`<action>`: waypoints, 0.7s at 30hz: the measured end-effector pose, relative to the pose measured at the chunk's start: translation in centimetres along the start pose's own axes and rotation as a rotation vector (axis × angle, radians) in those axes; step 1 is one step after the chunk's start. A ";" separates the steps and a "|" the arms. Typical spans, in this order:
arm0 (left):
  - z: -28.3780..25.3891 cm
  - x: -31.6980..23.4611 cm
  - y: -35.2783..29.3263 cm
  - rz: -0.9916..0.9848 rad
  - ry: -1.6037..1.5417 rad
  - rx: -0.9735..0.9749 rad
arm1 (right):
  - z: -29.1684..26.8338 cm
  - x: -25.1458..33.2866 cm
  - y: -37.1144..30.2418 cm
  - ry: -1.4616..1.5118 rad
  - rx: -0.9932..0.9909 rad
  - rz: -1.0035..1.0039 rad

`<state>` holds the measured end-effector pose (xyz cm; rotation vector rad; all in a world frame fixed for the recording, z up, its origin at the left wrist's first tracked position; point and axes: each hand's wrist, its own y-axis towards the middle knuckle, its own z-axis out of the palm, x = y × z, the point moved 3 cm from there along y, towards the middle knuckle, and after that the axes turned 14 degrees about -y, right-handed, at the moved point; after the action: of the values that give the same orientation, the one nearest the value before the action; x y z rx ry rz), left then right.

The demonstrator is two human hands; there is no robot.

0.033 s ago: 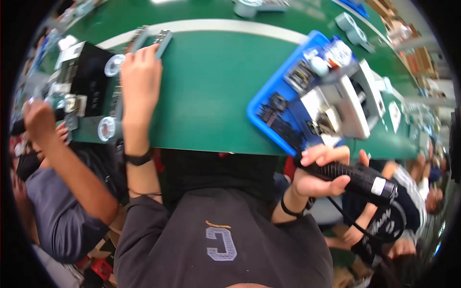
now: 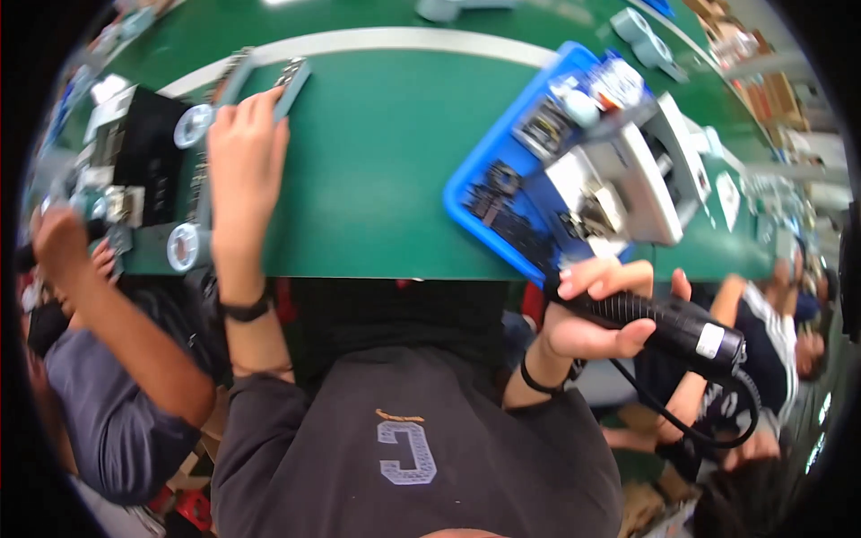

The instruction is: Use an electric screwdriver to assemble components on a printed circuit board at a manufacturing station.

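My left hand (image 2: 244, 170) is over the left side of the green table, fingers bent around the near end of a narrow grey tray-like part (image 2: 294, 82) with small metal pieces in it. The hand hides the rest of that part. Beside it are two similar grey parts with round ends, one farther off (image 2: 193, 126) and one nearer me (image 2: 186, 247). At the table's front edge on the right, my right hand (image 2: 596, 309) grips a black corded electric screwdriver (image 2: 686, 332). Its narrow end points toward the blue bin (image 2: 484, 235); its tip is hard to make out.
Inside the blue bin are dark small parts (image 2: 502, 211), bagged pieces and a white housing (image 2: 641, 184). A black box (image 2: 148, 152) stands at the left. More grey round-ended parts (image 2: 646, 40) lie at the back. A person (image 2: 117, 377) sits on my left, another (image 2: 753, 350) on my right.
The whole view has shifted slightly, so table, bin and hands sit a little farther left and most table items a little higher. Both hands keep their grip.
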<state>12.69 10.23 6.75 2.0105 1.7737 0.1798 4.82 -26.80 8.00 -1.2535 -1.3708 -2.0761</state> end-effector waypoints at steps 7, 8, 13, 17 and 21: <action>-1.7 -7.7 -7.1 0.031 -0.345 0.142 | 0.2 1.9 5.7 0.033 -0.056 -0.286; -2.2 -8.2 -8.1 0.071 -0.328 0.143 | 0.2 2.1 6.1 0.026 -0.050 -0.331; -3.1 -9.0 -9.7 0.220 -0.325 0.132 | 1.0 2.0 7.7 -0.074 -0.002 -0.344; -2.4 -9.2 -9.5 0.237 -0.412 0.091 | 2.1 1.3 8.2 -0.258 -0.027 -0.296; -1.9 -10.4 -8.4 0.289 -0.522 0.100 | 2.4 0.3 8.4 -0.315 0.007 -0.247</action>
<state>2.61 1.27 6.96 2.1271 1.1880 -0.3261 11.58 -28.62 13.18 -1.5261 -1.7463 -2.0912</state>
